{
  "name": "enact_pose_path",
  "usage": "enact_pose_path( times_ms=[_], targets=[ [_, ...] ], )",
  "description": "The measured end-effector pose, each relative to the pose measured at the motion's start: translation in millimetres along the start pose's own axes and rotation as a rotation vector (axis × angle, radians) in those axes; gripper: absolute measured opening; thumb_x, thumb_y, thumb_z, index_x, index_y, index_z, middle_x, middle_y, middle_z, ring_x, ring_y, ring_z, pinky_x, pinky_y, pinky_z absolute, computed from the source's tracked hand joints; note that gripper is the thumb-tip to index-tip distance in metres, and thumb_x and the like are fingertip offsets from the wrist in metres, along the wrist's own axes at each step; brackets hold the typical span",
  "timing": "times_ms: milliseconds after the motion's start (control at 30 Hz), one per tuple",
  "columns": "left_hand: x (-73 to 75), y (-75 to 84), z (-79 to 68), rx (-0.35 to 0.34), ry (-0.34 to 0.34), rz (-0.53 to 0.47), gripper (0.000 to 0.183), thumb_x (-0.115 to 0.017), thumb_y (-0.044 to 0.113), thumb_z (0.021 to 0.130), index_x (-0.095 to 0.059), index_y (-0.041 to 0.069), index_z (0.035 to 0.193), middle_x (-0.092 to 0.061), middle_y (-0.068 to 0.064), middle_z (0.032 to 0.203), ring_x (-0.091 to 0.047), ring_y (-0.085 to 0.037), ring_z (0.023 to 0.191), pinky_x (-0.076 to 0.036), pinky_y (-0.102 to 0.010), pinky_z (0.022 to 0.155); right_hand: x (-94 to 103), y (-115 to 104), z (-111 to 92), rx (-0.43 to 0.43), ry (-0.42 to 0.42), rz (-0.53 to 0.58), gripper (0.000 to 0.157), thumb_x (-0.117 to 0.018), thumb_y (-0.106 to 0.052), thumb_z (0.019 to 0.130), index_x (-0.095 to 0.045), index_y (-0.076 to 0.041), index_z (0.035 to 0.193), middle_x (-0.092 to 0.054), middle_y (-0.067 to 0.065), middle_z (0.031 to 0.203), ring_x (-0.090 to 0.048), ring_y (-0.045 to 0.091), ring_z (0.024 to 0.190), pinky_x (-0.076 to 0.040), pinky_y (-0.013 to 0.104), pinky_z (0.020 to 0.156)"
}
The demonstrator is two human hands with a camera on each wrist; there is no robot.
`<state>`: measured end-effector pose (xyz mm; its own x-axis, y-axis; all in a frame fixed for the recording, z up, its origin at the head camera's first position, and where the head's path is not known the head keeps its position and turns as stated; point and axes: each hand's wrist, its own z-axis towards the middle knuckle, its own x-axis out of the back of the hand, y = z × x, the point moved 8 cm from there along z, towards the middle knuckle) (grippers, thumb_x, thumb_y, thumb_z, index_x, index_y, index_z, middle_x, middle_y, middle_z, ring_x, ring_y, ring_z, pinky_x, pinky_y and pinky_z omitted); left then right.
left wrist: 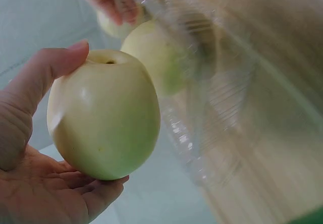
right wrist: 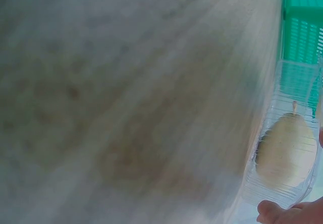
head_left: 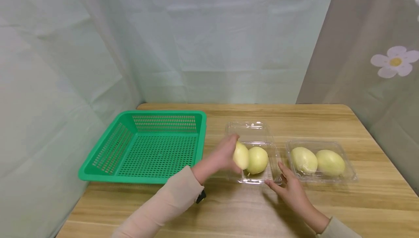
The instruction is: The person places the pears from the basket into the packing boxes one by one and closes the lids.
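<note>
My left hand (head_left: pixel 226 154) holds a pale yellow pear (left wrist: pixel 103 115), thumb near the hollow at one end and fingers beneath. In the head view this pear is over the left side of an open clear plastic box (head_left: pixel 247 180). Another pear (head_left: pixel 257 160) lies in the box's right half, its stem toward me. The box's lid (head_left: pixel 248 130) is folded back away from me. With thumb and fingers spread, my right hand (head_left: pixel 292 190) touches the box's near right corner. The right wrist view shows its thumb (right wrist: pixel 272 211) at the box's edge.
To the left stands a green plastic basket (head_left: pixel 199 158) with slotted sides and bottom. On the right, a second clear box (head_left: pixel 351 174) contains two pale pears (head_left: pixel 330 162). Everything rests on a wood-grain table (head_left: pixel 370 201), with pale curtains (head_left: pixel 229 41) behind it.
</note>
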<state>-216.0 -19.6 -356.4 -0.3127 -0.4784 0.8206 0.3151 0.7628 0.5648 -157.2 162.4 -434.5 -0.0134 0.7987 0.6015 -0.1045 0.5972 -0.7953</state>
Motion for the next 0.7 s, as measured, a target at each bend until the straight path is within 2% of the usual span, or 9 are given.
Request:
enact_pose_path(
  times_ms=[433,700],
  targets=[
    [-17.3,-11.7,3.6,0.027,0.034,-0.005,0.106,-0.093,0.015,0.049,-0.037,-0.004,0.136,-0.053,-0.02,0.126,-0.051,-0.032,0.117,-0.044,-0.043,0.102,-1.0,1.3,-0.1,0.004,0.006,0.0,0.081,-0.076,-0.017,0.08,-0.031,0.017,0.138,-0.031,0.037,0.143,-0.049,0.052,0.115,-0.046,0.04,0.09],
    [-27.2,-16.7,8.9,0.03,0.022,-0.022,0.102,-0.093,0.013,0.049,-0.038,-0.004,0.134,-0.053,-0.02,0.122,-0.053,-0.031,0.112,-0.047,-0.042,0.098,-0.5,0.4,0.5,0.017,0.014,0.001,0.08,-0.076,-0.016,0.08,-0.032,0.018,0.137,-0.032,0.037,0.142,-0.049,0.052,0.115,-0.046,0.04,0.09]
  ],
)
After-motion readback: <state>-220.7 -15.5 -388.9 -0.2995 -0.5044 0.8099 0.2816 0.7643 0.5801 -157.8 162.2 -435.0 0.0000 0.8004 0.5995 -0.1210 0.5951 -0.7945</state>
